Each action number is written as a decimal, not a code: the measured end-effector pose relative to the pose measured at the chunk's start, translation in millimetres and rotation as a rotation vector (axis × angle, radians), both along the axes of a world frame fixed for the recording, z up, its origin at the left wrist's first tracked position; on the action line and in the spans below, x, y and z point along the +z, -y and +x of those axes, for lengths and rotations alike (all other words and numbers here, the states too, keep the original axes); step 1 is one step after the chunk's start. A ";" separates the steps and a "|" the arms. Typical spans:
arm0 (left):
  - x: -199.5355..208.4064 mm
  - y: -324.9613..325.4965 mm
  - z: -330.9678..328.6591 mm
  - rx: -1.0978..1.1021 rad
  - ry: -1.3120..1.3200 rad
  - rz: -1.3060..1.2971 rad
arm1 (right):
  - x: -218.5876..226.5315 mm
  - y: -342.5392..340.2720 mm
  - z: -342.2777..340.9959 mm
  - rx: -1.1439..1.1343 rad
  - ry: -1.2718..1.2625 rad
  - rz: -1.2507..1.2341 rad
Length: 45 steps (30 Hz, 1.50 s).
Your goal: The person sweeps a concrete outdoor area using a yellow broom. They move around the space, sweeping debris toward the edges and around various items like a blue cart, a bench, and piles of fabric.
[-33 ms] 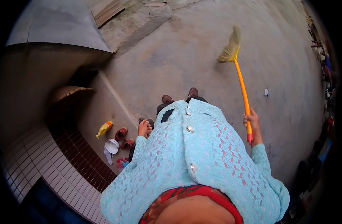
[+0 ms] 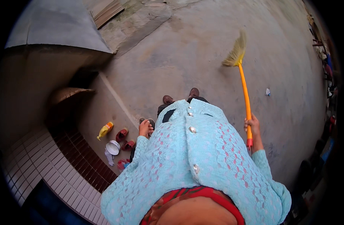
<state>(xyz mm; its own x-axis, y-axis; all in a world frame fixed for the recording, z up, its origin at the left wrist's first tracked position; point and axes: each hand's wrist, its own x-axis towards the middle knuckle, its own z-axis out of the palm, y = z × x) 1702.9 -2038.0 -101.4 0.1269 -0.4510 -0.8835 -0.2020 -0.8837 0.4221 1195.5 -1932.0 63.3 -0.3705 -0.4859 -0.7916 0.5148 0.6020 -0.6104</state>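
1. Broom [image 2: 244, 89]: right of the brown shoes [image 2: 194, 92], bristles [image 2: 236, 51] out ahead of them.
2. Good stroke likely wants bristles low on the floor [image 2: 202, 67], handle [image 2: 246, 99] steady (contact unclear).
3. Right hand [image 2: 253, 125]: right of the shoes, fingers wrapped round the handle near its red end [image 2: 249, 143], forearm forward.
4. Left hand [image 2: 145, 128]: left of the shoes, fingers bent; can't tell if pinching anything.

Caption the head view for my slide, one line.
Right hand holds a broom, left hand beside the jacket, yellow bottle on the floor.
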 end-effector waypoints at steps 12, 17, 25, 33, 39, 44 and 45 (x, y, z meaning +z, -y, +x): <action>14.7 24.9 -2.1 0.008 -0.019 0.022 | -67.1 27.3 7.7 -0.683 0.699 0.102; 40.8 -2.6 28.8 0.053 0.042 0.029 | -117.3 137.0 52.1 -0.407 0.783 0.046; -38.0 -127.6 100.0 0.081 0.161 -0.033 | -141.8 364.3 87.2 -0.445 0.862 -0.247; 8.8 -103.0 58.7 0.005 0.149 -0.040 | -148.3 441.3 20.0 -0.415 1.198 -0.658; 33.3 -43.4 36.5 0.211 0.083 0.106 | -120.8 352.6 -13.4 -0.365 1.216 -0.766; 29.2 -17.2 18.1 0.114 0.042 0.070 | -49.1 222.1 10.6 -0.184 0.567 -0.529; 26.6 -11.6 12.9 0.095 0.034 0.064 | -32.9 201.3 19.6 -0.154 0.476 -0.465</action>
